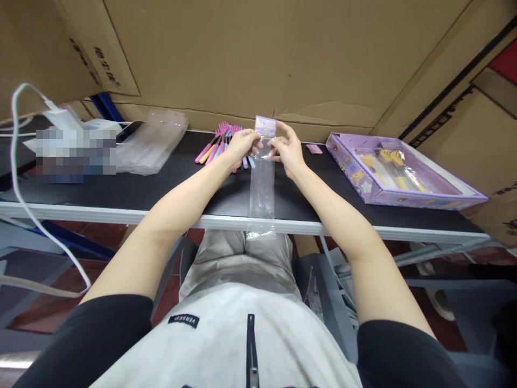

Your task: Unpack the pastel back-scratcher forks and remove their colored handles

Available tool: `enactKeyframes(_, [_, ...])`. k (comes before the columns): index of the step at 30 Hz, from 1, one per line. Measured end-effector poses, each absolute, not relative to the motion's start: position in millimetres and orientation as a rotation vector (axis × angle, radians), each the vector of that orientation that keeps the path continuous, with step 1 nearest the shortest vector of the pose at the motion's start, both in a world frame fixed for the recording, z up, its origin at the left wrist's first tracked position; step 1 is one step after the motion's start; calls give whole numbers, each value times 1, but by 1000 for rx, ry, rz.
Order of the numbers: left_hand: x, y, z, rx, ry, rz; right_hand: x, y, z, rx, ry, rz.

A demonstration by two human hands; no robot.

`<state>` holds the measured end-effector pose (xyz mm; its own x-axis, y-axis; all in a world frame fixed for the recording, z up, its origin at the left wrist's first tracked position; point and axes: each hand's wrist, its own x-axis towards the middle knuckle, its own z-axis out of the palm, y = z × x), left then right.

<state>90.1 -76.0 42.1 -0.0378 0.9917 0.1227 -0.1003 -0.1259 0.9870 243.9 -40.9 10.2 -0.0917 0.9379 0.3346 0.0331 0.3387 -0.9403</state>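
Observation:
A long clear plastic bag point(262, 186) with a purple printed header point(265, 126) hangs down across the table's front edge. My left hand point(243, 146) pinches its left side just below the header. On the other side, my right hand point(288, 151) has its fingers closed at the bag's right edge. Close to my left hand lies a pile of small forks point(216, 145) with pink, yellow and blue handles, partly covered by that hand. A little pink card point(314, 149) lies to the right of my right hand.
At the right, a purple open box point(371, 183) holds a packed yellow piece. Several clear bags point(151, 143) are stacked at the left, beside a white charger with a cable point(16, 140). Cardboard point(258, 54) walls the back of the black table point(181, 186).

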Motion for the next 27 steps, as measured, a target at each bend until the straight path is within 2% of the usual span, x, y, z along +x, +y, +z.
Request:
enactKeyframes(13, [88, -72, 37, 1328, 1122, 1377, 245, -33, 5, -917, -1480, 1049])
enactKeyframes(27, [89, -85, 45, 1474, 1242, 1221, 255, -23, 10, -1019, -1393, 928])
